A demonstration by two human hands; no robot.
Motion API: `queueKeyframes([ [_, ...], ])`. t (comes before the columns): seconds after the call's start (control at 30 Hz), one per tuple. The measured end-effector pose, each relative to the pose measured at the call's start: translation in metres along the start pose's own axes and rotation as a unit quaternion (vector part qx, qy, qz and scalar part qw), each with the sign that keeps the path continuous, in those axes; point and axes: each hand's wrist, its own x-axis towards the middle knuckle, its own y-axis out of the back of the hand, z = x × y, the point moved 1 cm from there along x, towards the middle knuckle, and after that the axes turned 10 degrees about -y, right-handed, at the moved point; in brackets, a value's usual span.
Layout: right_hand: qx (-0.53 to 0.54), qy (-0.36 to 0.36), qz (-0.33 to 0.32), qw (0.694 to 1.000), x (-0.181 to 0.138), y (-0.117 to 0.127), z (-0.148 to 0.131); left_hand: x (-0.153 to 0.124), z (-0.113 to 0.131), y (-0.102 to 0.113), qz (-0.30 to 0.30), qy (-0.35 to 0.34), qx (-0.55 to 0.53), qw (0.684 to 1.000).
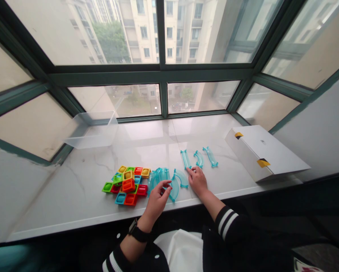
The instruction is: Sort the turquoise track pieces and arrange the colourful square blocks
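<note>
On the white marble sill (73, 189) lies a pile of colourful square blocks (126, 183) in red, orange, green, yellow and blue. Right of it is a heap of clear teal curved track pieces (160, 177). My left hand (157, 198) pinches one teal piece at the heap's near edge, fingers closed on it. My right hand (197, 180) rests on the sill, fingertips touching the near end of a straight teal track piece (185, 158). Two more teal pieces (205, 158) lie in a row just right of that one.
A clear plastic bin (91, 130) stands at the back left of the sill. A white cardboard box (264, 151) with yellow tape lies at the right. Window frames enclose the sill on three sides. My lap with a white cloth (180, 249) is below the front edge.
</note>
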Motion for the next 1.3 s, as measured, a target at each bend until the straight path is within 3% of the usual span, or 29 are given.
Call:
queueKeyframes([
  [0.8,-0.057,-0.030,-0.039,0.997,0.002,0.006,-0.010,-0.001,-0.007,-0.001,0.000,0.005,-0.018,1.000],
  [1.17,-0.035,-0.008,-0.008,0.999,0.001,0.003,-0.004,-0.001,-0.008,0.001,0.001,0.000,-0.012,1.000],
  [1.3,0.035,-0.006,0.016,0.999,0.000,0.004,0.000,0.000,-0.007,0.005,0.010,-0.007,0.004,1.000],
])
